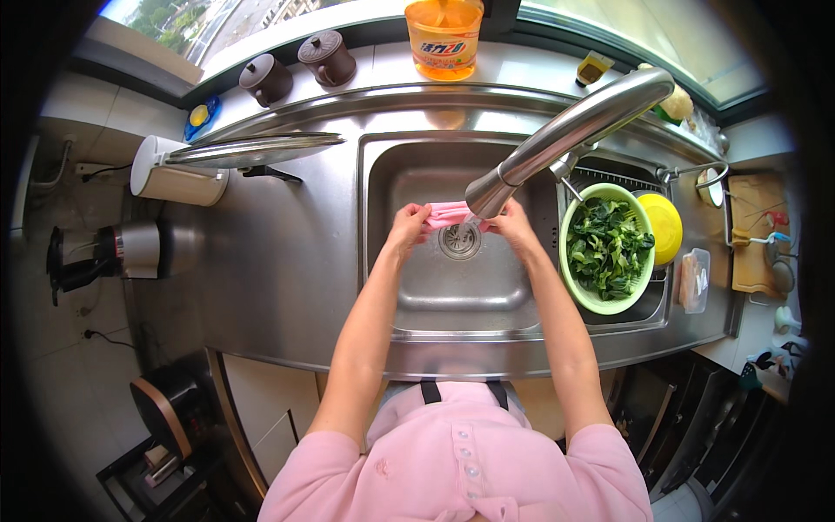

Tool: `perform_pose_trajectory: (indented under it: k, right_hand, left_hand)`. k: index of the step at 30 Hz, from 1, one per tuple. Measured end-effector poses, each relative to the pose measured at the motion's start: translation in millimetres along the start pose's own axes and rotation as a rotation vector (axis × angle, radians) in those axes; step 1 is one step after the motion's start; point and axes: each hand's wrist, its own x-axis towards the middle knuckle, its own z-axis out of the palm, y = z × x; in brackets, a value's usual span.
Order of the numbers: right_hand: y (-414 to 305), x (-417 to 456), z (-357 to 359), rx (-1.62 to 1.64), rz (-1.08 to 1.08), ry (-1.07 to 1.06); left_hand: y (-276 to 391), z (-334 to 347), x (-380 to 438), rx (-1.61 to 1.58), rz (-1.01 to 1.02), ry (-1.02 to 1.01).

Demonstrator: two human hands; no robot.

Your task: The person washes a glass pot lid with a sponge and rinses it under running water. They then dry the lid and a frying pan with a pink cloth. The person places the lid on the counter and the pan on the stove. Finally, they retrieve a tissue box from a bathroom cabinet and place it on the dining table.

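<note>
A pink cloth (447, 213) is stretched between my two hands over the stainless steel sink basin (463, 303). My left hand (411, 225) grips its left end and my right hand (510, 223) grips its right end, partly hidden behind the faucet head. The metal faucet (567, 140) reaches in from the upper right, and water runs from it beside the cloth, above the drain strainer (459, 242). Right of the basin, a green colander (607, 307) holds leafy greens (607, 248).
A yellow bowl (660, 228) and a clear plastic container (695, 280) are right of the colander. A glass pot lid (254, 150) stands on the left counter beside a white canister (179, 171). Lidded brown cups (327, 59) and an orange detergent bottle (445, 42) line the windowsill.
</note>
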Motion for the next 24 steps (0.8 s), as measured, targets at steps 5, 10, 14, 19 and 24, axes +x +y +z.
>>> perform_pose_trajectory:
  k: [5,10,14,19,24]
  right_hand:
    - [-13,-41,92,-0.381,-0.291,0.126]
    - [-4,-28,92,-0.672,-0.417,0.404]
    - [0,-16,77,-0.593,-0.137,0.482]
    - [2,-32,90,-0.592,-0.200,0.304]
    - [0,-26,64,-0.415,-0.217,0.472]
  left_hand:
    - [-35,45,17,-0.848,-0.022,-0.179]
    - [-41,79,8,-0.836,0.090,-0.179]
    - [-32,74,8,-0.207,0.003,-0.070]
    - [-21,40,32,-0.245,0.014,0.123]
    - [3,20,22,0.053,0.317,0.263]
